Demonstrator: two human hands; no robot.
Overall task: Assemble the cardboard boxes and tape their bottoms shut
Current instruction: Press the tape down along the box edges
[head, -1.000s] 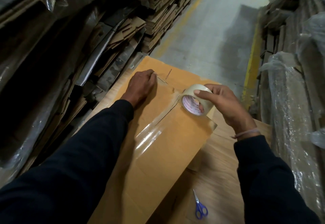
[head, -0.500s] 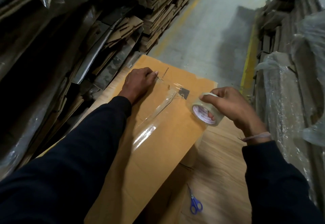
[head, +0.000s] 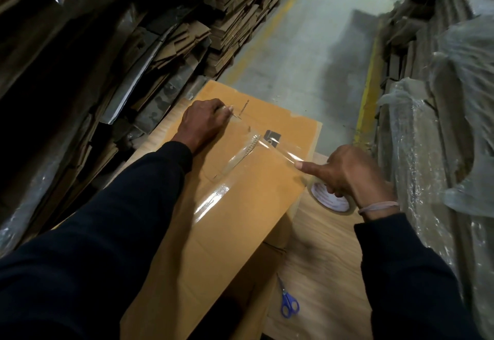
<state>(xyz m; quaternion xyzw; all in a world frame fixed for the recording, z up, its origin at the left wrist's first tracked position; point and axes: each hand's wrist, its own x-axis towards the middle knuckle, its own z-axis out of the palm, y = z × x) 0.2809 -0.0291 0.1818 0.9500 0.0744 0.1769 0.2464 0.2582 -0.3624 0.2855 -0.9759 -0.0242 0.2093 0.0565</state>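
On the table (head: 328, 235): box: the box (head: 240, 206) lies before me with its taped face up, its far edge reaching toward the floor (head: 307, 53).
Left hand: my left hand (head: 204, 123) lies on the far left part of the box, fingers curled, pinning the tape's end to the board.
Right hand: my right hand (head: 350, 174) grips the roll (head: 331, 199) just off the box's right edge, forefinger stretched out along the strip.
Tape: a clear strip (head: 278, 150) runs taut from under my left hand across to the roll (another glossy band already lies along the seam nearer me).
Handling, box: I judge it light and stiff on its flat panels but weak at the flaps, so it wants a flat palm, not a pinch at an edge.
Handling, tape: thin, sticky, quick to wrinkle or fold onto itself; best held by the roll and kept tight.
Scissors: scissors (head: 288, 303) lie on the table near my right sleeve, well clear of the roll.
Risk: slack would let the strip land crooked.
Around: flat cardboard stacks (head: 240, 5) on the left.
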